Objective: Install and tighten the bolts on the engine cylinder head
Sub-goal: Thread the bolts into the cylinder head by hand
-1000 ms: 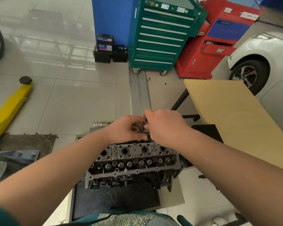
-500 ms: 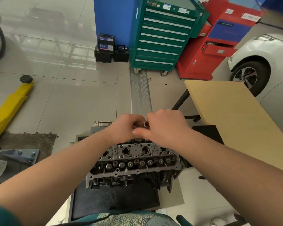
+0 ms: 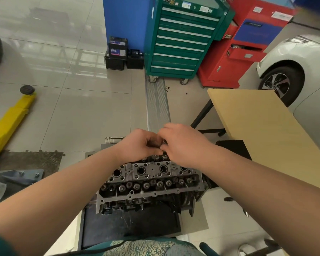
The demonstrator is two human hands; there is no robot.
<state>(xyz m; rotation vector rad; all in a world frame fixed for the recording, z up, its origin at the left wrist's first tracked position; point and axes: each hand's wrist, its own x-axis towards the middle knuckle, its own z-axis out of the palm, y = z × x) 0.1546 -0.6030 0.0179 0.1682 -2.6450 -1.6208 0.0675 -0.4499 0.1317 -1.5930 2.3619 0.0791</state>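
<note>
Since a second ago the hands have barely shifted: both remain together over the far edge of the head (image 3: 150, 180), the right thumb now tucked lower. Left hand (image 3: 139, 145) has fingers curled round a dark piece, likely a bolt (image 3: 163, 142); only its small round metal end shows between the two hands. Right hand (image 3: 183, 145) pinches at that same end, fingers bent. How the bolt's long axis lies cannot be told; the shank is hidden in the left palm. The head lies directly below and toward the person from the hands, its long axis running left to right. Open bolt holes sit just under the knuckles. Both hands are equally near; the coming move is probably downward.
</note>
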